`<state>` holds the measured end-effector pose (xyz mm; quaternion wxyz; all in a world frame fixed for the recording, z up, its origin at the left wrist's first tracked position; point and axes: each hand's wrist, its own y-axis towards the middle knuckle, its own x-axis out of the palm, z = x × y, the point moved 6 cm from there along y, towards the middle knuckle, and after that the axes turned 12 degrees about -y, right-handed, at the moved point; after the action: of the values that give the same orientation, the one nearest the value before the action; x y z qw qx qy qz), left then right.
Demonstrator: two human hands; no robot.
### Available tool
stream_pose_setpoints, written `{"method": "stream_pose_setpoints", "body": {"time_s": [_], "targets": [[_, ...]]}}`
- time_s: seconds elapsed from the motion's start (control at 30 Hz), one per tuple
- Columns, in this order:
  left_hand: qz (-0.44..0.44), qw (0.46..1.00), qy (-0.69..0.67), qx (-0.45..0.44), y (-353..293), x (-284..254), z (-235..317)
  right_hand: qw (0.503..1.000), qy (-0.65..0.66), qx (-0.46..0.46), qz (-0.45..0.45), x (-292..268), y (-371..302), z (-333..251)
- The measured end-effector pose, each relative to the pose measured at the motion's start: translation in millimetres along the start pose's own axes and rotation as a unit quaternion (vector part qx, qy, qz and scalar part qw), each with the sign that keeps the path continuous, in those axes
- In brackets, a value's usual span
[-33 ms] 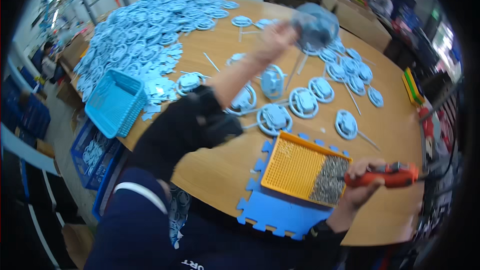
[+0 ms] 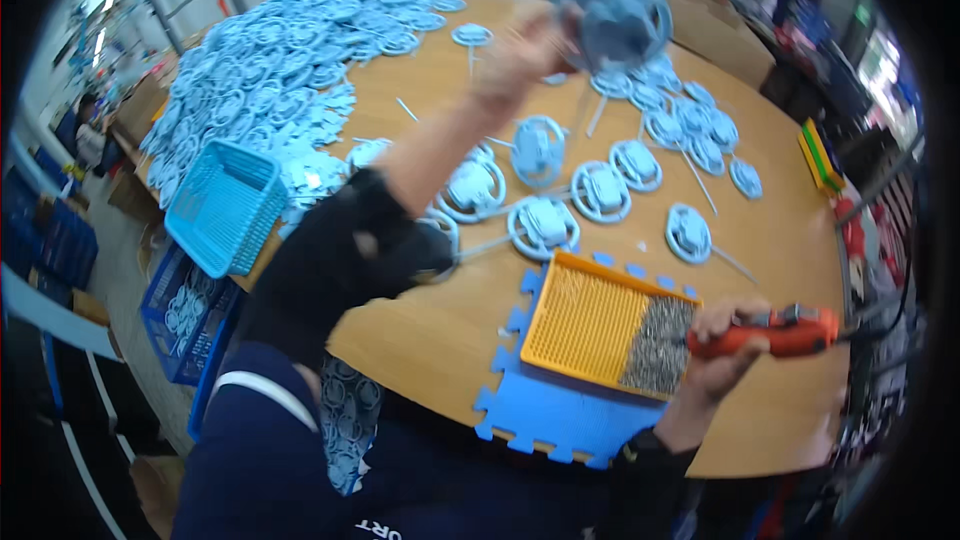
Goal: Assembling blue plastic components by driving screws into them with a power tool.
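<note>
Left hand (image 2: 540, 40) grips a round light-blue plastic part (image 2: 615, 25) at one o'clock; right hand (image 2: 722, 348) grips a red power screwdriver (image 2: 790, 333) near four o'clock.
The left fingers are closed on the part's left rim, though motion blur hides their exact placing. The right fingers are wrapped around the screwdriver body, and its tip points toward nine o'clock, beside small metal screws (image 2: 660, 345) heaped in the yellow tray (image 2: 580, 320). This tray lies at four o'clock on a blue foam mat (image 2: 560, 415). White lettering (image 2: 385, 528) is on the dark clothing at six o'clock.
</note>
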<state>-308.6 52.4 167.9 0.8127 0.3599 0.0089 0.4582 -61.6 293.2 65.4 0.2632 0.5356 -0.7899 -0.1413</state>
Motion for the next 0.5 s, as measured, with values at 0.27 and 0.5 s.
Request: {"method": "stream_pose_setpoints", "body": {"time_s": [0.27,0.5], "targets": [[-0.143,0.892,0.142,-0.405,-213.6,23.3,29.3,1.0,-0.007,0.014,-0.005,32.5,7.2,17.2],[-0.13,0.84,0.323,-0.416,-306.0,50.5,-14.1,0.999,-0.042,-0.014,0.02,55.0,21.8,49.5]]}}
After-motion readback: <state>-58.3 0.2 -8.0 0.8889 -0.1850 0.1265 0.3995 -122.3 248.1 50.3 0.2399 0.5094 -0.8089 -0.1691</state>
